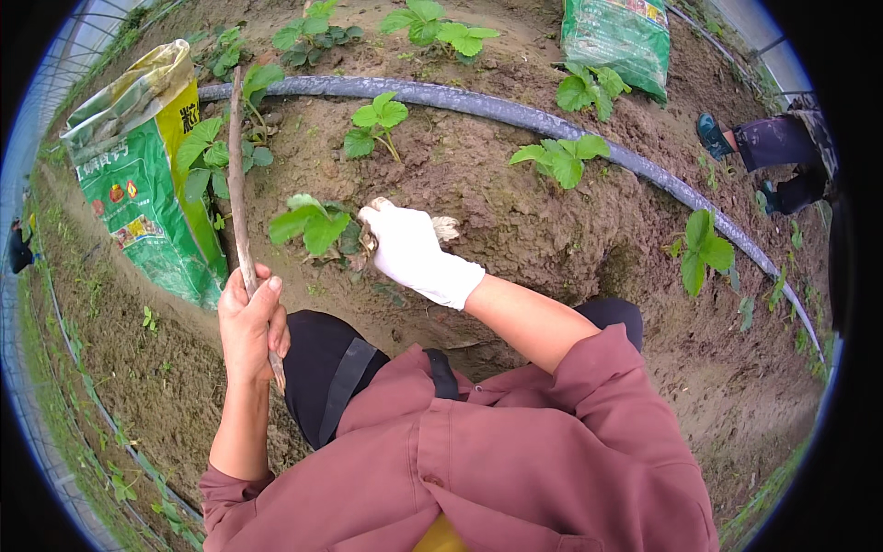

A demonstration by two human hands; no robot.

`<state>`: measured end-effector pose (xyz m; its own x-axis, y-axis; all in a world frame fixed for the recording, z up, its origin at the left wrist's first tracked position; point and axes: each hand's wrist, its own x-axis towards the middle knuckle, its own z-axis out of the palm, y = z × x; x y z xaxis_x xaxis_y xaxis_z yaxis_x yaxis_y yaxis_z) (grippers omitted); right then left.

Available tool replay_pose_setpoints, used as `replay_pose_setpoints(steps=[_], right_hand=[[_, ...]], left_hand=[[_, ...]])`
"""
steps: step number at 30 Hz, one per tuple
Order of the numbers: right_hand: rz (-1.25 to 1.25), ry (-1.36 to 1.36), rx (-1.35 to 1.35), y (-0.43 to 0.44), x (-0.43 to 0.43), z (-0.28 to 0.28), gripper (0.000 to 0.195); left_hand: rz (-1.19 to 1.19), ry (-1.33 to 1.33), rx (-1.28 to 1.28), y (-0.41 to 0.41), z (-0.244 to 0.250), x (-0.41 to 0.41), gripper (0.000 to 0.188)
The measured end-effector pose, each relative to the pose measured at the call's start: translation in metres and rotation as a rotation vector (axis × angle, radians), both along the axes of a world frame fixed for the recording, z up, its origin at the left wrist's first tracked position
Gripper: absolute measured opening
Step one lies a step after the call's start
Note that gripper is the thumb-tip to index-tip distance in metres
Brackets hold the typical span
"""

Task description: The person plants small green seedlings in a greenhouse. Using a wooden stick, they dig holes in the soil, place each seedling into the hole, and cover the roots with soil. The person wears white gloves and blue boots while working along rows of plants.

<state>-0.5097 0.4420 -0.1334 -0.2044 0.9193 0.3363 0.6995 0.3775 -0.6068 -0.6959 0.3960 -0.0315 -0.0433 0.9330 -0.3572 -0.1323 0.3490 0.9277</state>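
My bare left hand [254, 321] grips the lower part of a long wooden stick [238, 186], which points up and away over the soil. My right hand [410, 255], in a white glove, is closed around some dry, brownish leaves [445, 228]; pale ends stick out beside it. It is just right of a young strawberry plant [314, 224] with green leaves. Brown leaf bits lie at the plant's base, partly hidden by the glove. The glove hides most of what it holds.
A black hose [483, 103] curves across the soil ridge [524, 221] among several strawberry plants. A green and yellow sack [148, 179] stands at the left, another green sack [617, 45] at the top. A person's legs [776, 141] are at the right; another person [19, 247] is far left.
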Motion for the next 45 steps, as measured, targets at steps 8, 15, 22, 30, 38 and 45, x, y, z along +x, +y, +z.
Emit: replay_pose_setpoints(steps=[8, 15, 22, 30, 38, 45], right_hand=[[-0.157, 0.036, 0.055, 0.03, -0.026, -0.041, 0.014], [-0.089, -0.168, 0.059, 0.005, -0.004, -0.015, 0.023], [-0.249, -0.478, 0.075, 0.053, 0.016, -0.034, 0.004], [-0.246, -0.527, 0.106, 0.071, 0.033, -0.04, 0.007], [-0.238, -0.618, -0.031, 0.082, 0.037, -0.031, 0.01], [-0.083, -0.713, 0.054, 0.082, 0.037, -0.031, 0.01]], left_hand=[[0.187, -0.354, 0.247, 0.068, -0.033, 0.072, 0.014], [0.244, -0.294, 0.269, 0.069, -0.045, 0.049, 0.015], [0.175, -0.295, 0.219, 0.069, -0.053, 0.057, 0.016], [0.151, -0.297, 0.24, 0.073, -0.056, 0.059, 0.017], [0.154, -0.253, 0.243, 0.075, -0.06, 0.057, 0.017], [0.186, -0.174, 0.262, 0.077, -0.065, 0.051, 0.017]])
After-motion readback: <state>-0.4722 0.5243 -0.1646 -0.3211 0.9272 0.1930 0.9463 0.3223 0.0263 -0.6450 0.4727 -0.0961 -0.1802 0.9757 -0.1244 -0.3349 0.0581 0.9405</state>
